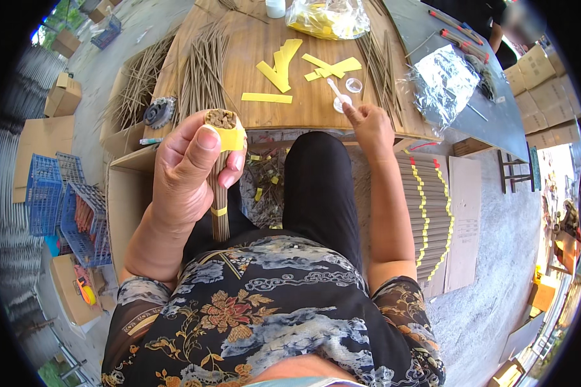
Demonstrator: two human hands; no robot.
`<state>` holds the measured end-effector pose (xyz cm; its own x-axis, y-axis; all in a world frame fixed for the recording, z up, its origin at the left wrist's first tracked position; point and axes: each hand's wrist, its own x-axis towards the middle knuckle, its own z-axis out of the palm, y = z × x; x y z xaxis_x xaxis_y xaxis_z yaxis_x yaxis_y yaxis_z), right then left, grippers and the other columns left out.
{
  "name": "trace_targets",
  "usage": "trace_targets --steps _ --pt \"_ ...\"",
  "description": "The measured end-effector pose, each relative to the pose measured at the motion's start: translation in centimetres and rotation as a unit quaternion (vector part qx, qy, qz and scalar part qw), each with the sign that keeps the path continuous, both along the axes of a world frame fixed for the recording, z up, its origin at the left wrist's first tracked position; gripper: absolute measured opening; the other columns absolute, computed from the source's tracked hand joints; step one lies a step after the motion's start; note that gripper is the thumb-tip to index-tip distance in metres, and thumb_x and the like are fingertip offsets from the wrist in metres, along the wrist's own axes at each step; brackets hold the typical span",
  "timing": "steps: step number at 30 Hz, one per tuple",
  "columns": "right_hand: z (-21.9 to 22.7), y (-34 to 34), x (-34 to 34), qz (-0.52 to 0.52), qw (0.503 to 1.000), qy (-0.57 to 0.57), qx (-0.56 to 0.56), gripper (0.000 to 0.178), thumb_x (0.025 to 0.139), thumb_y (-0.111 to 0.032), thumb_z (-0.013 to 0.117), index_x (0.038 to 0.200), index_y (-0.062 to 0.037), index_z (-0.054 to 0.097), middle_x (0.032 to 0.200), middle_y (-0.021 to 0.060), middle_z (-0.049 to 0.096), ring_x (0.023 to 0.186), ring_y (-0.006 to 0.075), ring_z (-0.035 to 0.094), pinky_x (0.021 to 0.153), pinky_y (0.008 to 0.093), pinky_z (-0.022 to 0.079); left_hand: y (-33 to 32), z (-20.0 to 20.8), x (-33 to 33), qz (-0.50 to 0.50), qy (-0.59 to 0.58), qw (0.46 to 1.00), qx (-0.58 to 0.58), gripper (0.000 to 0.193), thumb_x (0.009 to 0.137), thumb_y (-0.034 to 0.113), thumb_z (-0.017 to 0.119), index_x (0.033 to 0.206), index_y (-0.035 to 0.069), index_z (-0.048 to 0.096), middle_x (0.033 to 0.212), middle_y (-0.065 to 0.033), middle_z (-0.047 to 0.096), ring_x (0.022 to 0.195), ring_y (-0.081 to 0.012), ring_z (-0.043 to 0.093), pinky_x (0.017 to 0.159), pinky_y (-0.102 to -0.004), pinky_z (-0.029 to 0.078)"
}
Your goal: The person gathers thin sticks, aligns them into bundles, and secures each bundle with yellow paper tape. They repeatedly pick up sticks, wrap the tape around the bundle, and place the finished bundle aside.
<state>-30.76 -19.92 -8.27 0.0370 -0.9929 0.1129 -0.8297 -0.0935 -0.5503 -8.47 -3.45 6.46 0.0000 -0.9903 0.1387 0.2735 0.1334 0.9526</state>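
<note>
Upright in my left hand (197, 158) is a bundle of thin brown incense sticks (220, 222). A yellow paper strip (231, 138) wraps round its top beneath my thumb and fingers, and a narrow yellow band circles it lower down. Over the table's near edge, my right hand (371, 129) pinches a small white spatula (334, 88). Under the spatula is a small round white dish (343, 106), partly hidden by my fingertips. Beside it lies a clear round lid (354, 85). Loose yellow paper strips (279, 68) are spread on the wooden table (252, 116).
Loose incense sticks (203, 68) are heaped on the table's left. A clear bag of yellow strips (327, 20) stands at the back. Finished bundles (426, 213) lie in a row on cardboard to my right. Blue crates (45, 193) stand left; another person (497, 29) is far right.
</note>
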Motion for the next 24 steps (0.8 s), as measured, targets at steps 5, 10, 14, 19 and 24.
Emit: trace_targets --steps 5,10,14,19,24 --pt "-1.6 -0.2 0.6 -0.011 0.987 -0.156 0.047 0.036 0.078 -0.04 0.06 0.073 -0.0046 0.065 0.065 0.0121 0.059 0.06 0.0246 0.057 0.059 0.0357 0.044 -1.3 -0.9 -0.6 -0.014 -0.005 1.0 -0.003 0.042 0.084 0.038 0.055 0.094 -0.003 0.05 0.071 -0.0083 0.052 0.052 -0.009 0.043 0.045 -0.0195 0.034" --pt "2.1 1.2 -0.3 0.01 0.919 -0.389 0.059 0.013 0.08 -0.014 0.06 0.082 -0.0014 0.063 0.069 0.0116 0.059 0.055 0.0227 0.055 0.056 0.0312 0.043 -2.3 -1.7 -0.5 -0.003 0.014 1.0 0.013 0.04 0.084 0.037 0.056 0.093 -0.002 0.051 0.072 -0.0082 0.052 0.053 -0.0098 0.045 0.047 -0.0202 0.035" --pt "4.2 2.5 -1.9 0.021 0.98 -0.128 -0.151 0.011 0.078 -0.01 0.06 0.084 -0.0007 0.063 0.078 0.0125 0.06 0.071 0.0287 0.059 0.063 0.0334 0.045 -2.9 -2.2 -0.9 0.01 0.008 1.0 0.011 0.041 0.084 0.038 0.056 0.093 -0.002 0.051 0.072 -0.0072 0.052 0.054 -0.0095 0.045 0.047 -0.0201 0.035" --pt "2.7 1.7 -1.6 0.089 0.979 -0.086 -0.163 0.011 0.077 -0.008 0.057 0.083 -0.001 0.062 0.079 0.0137 0.058 0.073 0.0304 0.058 0.065 0.0361 0.045 -3.4 -3.0 -0.8 -0.008 0.005 1.0 0.028 0.043 0.083 0.038 0.057 0.094 -0.003 0.051 0.072 -0.0064 0.053 0.055 -0.009 0.045 0.048 -0.02 0.036" --pt "1.4 0.7 -0.7 0.117 0.981 -0.044 -0.151 0.008 0.076 -0.006 0.055 0.08 -0.0003 0.061 0.076 0.0146 0.056 0.075 0.0317 0.056 0.065 0.0382 0.044 -3.6 -3.5 -0.4 -0.012 0.009 0.999 0.034 0.043 0.083 0.039 0.057 0.095 -0.002 0.052 0.072 -0.0065 0.053 0.055 -0.0092 0.045 0.048 -0.0198 0.036"
